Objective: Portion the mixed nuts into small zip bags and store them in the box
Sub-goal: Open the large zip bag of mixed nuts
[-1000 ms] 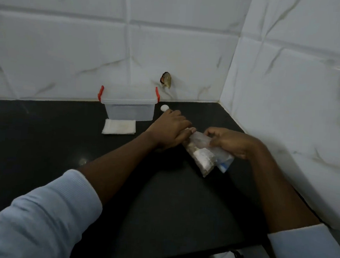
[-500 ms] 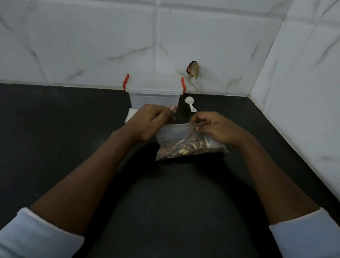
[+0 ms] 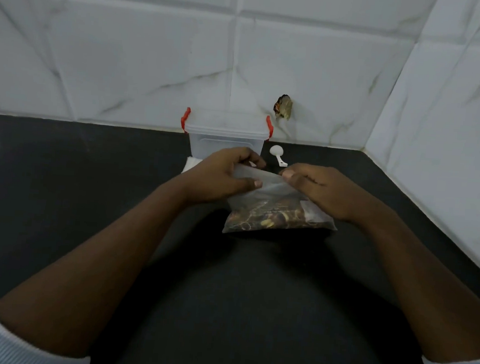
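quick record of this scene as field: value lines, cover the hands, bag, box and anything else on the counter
bag of nuts: clear, bottom resting on the black counter, nuts settled low
left hand: pinches the bag's top edge, left side
right hand: pinches the top edge, right side
box: clear, lid on, red clips, against the back wall
scoop: white, lies just right of the box

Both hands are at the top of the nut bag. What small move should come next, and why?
Probably pulling the nut bag open at its mouth: the left hand and right hand each pinch its top edge, the nuts sit low inside, and the white scoop lies untouched beside the lidded box.
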